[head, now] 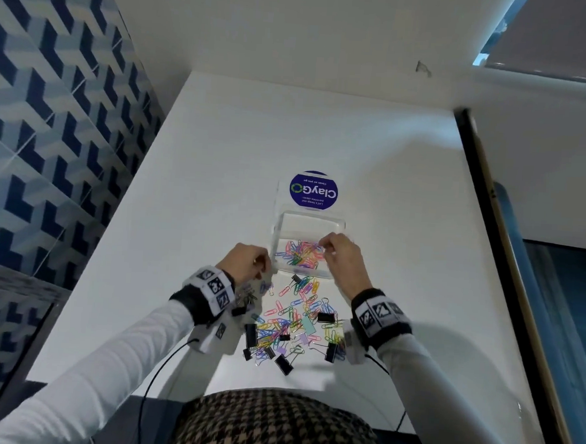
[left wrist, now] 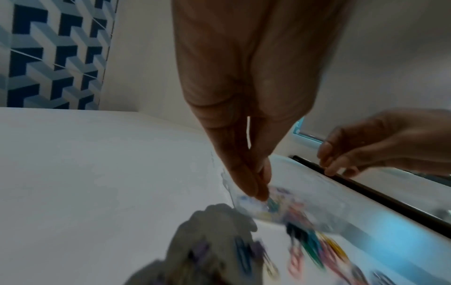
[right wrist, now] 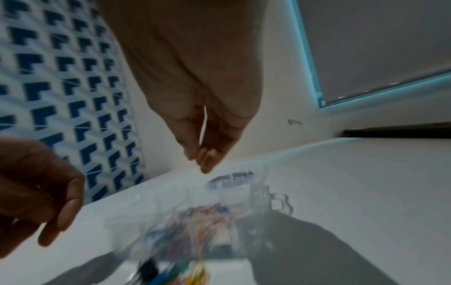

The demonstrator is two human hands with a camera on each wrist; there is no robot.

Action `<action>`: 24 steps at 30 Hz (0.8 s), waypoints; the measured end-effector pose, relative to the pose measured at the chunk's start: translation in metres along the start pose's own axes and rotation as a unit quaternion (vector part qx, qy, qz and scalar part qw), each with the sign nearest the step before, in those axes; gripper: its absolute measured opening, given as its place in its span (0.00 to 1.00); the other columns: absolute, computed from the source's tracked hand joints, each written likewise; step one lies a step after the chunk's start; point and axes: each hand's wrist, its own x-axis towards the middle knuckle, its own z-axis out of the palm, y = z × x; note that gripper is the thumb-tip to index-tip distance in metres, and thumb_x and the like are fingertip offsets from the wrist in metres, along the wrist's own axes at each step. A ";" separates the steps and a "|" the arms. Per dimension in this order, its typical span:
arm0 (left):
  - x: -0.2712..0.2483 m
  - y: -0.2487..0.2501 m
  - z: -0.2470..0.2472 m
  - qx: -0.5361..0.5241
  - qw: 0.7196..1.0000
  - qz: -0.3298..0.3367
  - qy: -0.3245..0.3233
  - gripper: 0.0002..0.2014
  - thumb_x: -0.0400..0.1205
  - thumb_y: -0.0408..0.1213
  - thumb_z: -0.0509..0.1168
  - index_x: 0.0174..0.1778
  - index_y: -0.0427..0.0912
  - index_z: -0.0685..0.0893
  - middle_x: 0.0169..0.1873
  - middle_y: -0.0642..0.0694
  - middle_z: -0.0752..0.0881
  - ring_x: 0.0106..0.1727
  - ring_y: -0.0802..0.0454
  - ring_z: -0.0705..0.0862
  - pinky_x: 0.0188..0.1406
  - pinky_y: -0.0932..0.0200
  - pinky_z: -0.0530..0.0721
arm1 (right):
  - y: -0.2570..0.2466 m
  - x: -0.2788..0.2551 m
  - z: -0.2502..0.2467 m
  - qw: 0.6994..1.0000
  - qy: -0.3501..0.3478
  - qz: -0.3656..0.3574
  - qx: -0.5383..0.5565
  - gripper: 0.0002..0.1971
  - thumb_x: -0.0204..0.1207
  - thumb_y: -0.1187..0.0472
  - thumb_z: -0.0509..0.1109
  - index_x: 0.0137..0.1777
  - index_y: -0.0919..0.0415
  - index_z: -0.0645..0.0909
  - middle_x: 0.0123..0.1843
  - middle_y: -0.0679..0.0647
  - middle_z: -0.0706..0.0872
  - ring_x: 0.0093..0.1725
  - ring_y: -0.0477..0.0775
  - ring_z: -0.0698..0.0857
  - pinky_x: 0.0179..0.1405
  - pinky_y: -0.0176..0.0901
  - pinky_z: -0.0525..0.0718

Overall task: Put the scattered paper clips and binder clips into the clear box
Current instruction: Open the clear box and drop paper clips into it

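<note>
Far left: blue geometric wall panel (head: 51, 111), running along the left edge of the white table (head: 219, 169).

Left hand (head: 248, 263) at the near-left corner of the clear box (head: 310, 223), fingers drawn together and pointing down in the left wrist view, fingertips (left wrist: 258, 190) against the box's left wall; whether anything sits between them cannot be told through the blur.

Centre, near side: scattered paper clips (head: 296, 311) in pink, yellow, green, blue and purple, lying at every angle with no shared long axis, mixed with black binder clips (head: 327, 317) and a few pastel ones, wire handles pointing various ways. Spread reaching from just near the box toward the near table edge, between both wrists.

Clear box: open top, long axis running near to far, a heap of coloured paper clips on its floor toward the near end; far end bare.

Beyond the box: round purple sticker (head: 313, 189).

Right hand (head: 337, 255) above the box's near-right part, fingertips (right wrist: 207, 160) gathered together pointing down; held contents not discernible.
</note>
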 end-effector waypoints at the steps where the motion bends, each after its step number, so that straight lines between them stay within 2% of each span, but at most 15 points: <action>1: -0.006 -0.002 0.008 0.020 1.000 -0.002 -0.013 0.12 0.78 0.22 0.58 0.47 0.35 0.85 0.47 0.37 0.90 0.42 0.47 0.87 0.51 0.54 0.86 | 0.001 -0.009 0.003 0.999 -0.015 -0.028 -0.020 0.08 0.77 0.67 0.63 0.47 0.52 0.78 0.49 0.53 0.85 0.48 0.54 0.84 0.46 0.49 0.83; 4: -0.017 0.004 0.036 0.091 0.993 0.021 -0.077 0.12 0.77 0.25 0.59 0.51 0.37 0.85 0.47 0.40 0.88 0.48 0.46 0.85 0.53 0.54 0.82 | 0.010 -0.030 0.014 0.973 -0.116 -0.113 -0.164 0.12 0.75 0.74 0.61 0.51 0.59 0.78 0.53 0.56 0.82 0.49 0.60 0.83 0.44 0.53 0.83; 7: -0.016 0.019 0.057 0.119 0.988 0.046 -0.086 0.13 0.76 0.26 0.61 0.55 0.34 0.81 0.44 0.42 0.76 0.53 0.41 0.81 0.49 0.54 0.76 | 0.023 -0.037 0.024 0.937 -0.169 -0.144 -0.271 0.23 0.70 0.78 0.62 0.64 0.63 0.73 0.64 0.59 0.76 0.59 0.62 0.79 0.47 0.56 0.83; 10: -0.009 0.028 0.070 0.143 0.987 0.053 -0.057 0.18 0.78 0.30 0.61 0.65 0.36 0.75 0.55 0.37 0.75 0.57 0.37 0.79 0.53 0.47 0.79 | 0.028 -0.040 0.026 0.923 -0.194 -0.154 -0.293 0.30 0.68 0.74 0.70 0.71 0.66 0.69 0.72 0.62 0.72 0.67 0.63 0.75 0.54 0.56 0.81; 12: -0.007 0.029 0.075 0.156 0.986 0.044 -0.042 0.20 0.79 0.30 0.61 0.68 0.38 0.72 0.61 0.37 0.73 0.61 0.38 0.77 0.53 0.45 0.79 | 0.029 -0.041 0.027 0.925 -0.184 -0.155 -0.295 0.26 0.69 0.73 0.71 0.67 0.67 0.72 0.68 0.63 0.74 0.65 0.64 0.76 0.51 0.56 0.81; 15: -0.006 0.028 0.081 0.148 0.988 0.034 -0.025 0.20 0.79 0.36 0.64 0.67 0.40 0.71 0.62 0.38 0.72 0.64 0.41 0.74 0.54 0.46 0.80 | 0.032 -0.043 0.028 0.943 -0.166 -0.118 -0.264 0.11 0.74 0.69 0.66 0.55 0.63 0.74 0.58 0.59 0.75 0.60 0.60 0.75 0.42 0.54 0.80; 18: -0.008 0.029 0.087 0.142 0.989 0.022 -0.018 0.22 0.77 0.42 0.67 0.66 0.40 0.71 0.63 0.39 0.71 0.65 0.41 0.72 0.56 0.45 0.82 | 0.035 -0.046 0.030 0.957 -0.178 -0.075 -0.216 0.05 0.76 0.65 0.64 0.50 0.62 0.75 0.53 0.58 0.77 0.56 0.58 0.75 0.44 0.52 0.77; 21: -0.008 0.039 0.092 0.146 0.989 0.036 -0.010 0.16 0.77 0.33 0.65 0.60 0.39 0.73 0.61 0.38 0.72 0.63 0.41 0.73 0.52 0.44 0.82 | 0.034 -0.047 0.030 0.965 -0.180 -0.055 -0.183 0.04 0.75 0.66 0.64 0.48 0.63 0.77 0.48 0.59 0.79 0.52 0.59 0.77 0.46 0.51 0.75; 24: -0.006 0.042 0.092 0.123 0.991 0.042 -0.019 0.11 0.77 0.27 0.60 0.55 0.38 0.77 0.57 0.38 0.75 0.58 0.39 0.78 0.51 0.44 0.82 | 0.037 -0.046 0.022 0.980 -0.165 -0.011 -0.112 0.02 0.72 0.68 0.68 0.43 0.62 0.79 0.40 0.52 0.78 0.43 0.57 0.78 0.43 0.47 0.75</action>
